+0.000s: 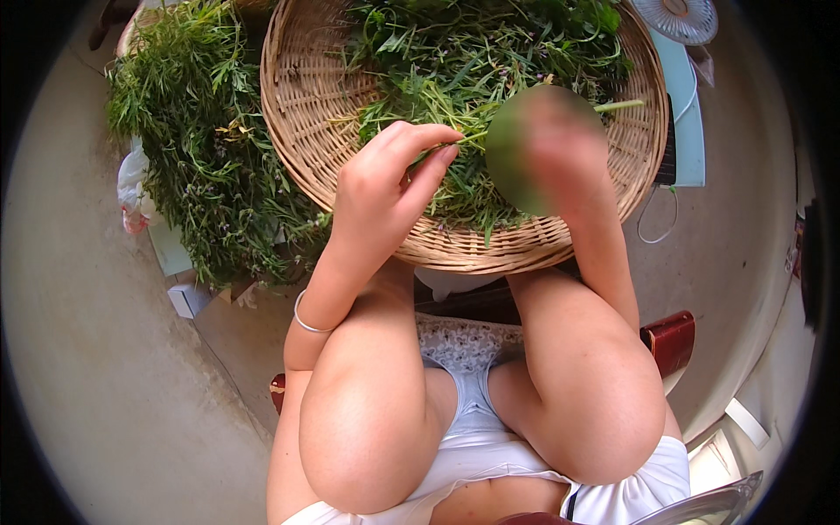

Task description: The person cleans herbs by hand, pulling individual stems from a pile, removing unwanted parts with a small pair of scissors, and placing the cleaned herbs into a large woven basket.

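A round wicker basket [482,252] stands before me, holding a heap of cut green herbs [453,59] with small purple flowers. Over its near part, my left hand [390,177] pinches a thin green stem [474,137] between thumb and forefinger. The stem runs right into a blurred patch. My right hand [577,177] is inside that patch, so its fingers and grip are hidden. Past it, on the right, a thicker pale green stalk [620,105] sticks out over the basket's inner wall.
A large pile of leafy, flowering herbs [216,177] lies left of the basket, beside a plastic bag [133,174] and a small white box [188,300]. At the right are a light blue surface [689,144], a cable [658,239] and a small fan [679,16]. My knees are below the basket.
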`<state>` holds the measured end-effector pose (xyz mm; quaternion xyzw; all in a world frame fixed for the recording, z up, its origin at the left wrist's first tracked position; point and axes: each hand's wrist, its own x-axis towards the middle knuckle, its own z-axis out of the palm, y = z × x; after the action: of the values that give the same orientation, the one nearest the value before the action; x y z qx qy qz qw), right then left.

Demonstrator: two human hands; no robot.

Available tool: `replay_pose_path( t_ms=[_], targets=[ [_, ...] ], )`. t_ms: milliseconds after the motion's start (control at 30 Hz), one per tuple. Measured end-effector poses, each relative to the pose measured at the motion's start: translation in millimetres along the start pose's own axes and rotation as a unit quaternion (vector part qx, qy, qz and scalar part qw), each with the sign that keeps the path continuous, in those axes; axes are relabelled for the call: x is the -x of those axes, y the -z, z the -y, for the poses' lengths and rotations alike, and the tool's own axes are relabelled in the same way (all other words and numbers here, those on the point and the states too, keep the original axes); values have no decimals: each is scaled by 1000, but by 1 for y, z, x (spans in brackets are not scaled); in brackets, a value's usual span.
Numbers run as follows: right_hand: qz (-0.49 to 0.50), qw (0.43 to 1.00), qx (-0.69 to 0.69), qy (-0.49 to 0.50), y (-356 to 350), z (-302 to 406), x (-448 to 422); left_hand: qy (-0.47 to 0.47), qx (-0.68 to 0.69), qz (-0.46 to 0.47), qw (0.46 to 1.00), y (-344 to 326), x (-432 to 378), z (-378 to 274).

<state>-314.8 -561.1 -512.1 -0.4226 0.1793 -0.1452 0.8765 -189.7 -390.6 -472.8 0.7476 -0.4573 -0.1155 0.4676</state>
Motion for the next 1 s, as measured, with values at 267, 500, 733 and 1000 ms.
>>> replay_pose_path(
  t_ms=[267,500,733,1000],
  targets=[
    [-66,998,10,-21,-11,-1,3,24,4,38,999,2,3,0],
    [-46,999,6,-13,-8,4,3,80,2,37,996,4,5,-2],
    [4,972,224,-77,-25,14,11,50,56,47,996,-2,3,-3],
    [-34,966,249,-56,-23,13,10,56,-2,46,997,4,5,-2]
  ],
)
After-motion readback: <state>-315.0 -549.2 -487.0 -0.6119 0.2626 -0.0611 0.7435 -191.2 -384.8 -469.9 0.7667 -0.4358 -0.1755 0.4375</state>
